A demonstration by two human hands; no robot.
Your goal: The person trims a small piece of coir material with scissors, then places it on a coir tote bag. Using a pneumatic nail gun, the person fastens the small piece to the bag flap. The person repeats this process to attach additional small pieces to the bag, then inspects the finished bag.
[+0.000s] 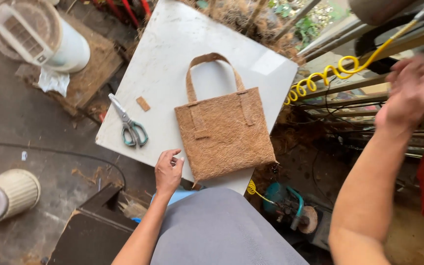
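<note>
Lying flat on white board (163,64), fibrous brown bag (224,132), 1 looped handle.

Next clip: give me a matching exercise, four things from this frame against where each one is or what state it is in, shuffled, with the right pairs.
Things:
1. fibre bag
2. scissors
3. left hand
4. right hand

Places or states:
A. raised off to the side near the yellow coiled hose, blurred
B. lying flat in the middle of the white board, handle pointing away
C. at the bag's near-left corner on the board edge
D. lying shut on the board, left of the bag

Pairs: 1-B, 2-D, 3-C, 4-A
</note>
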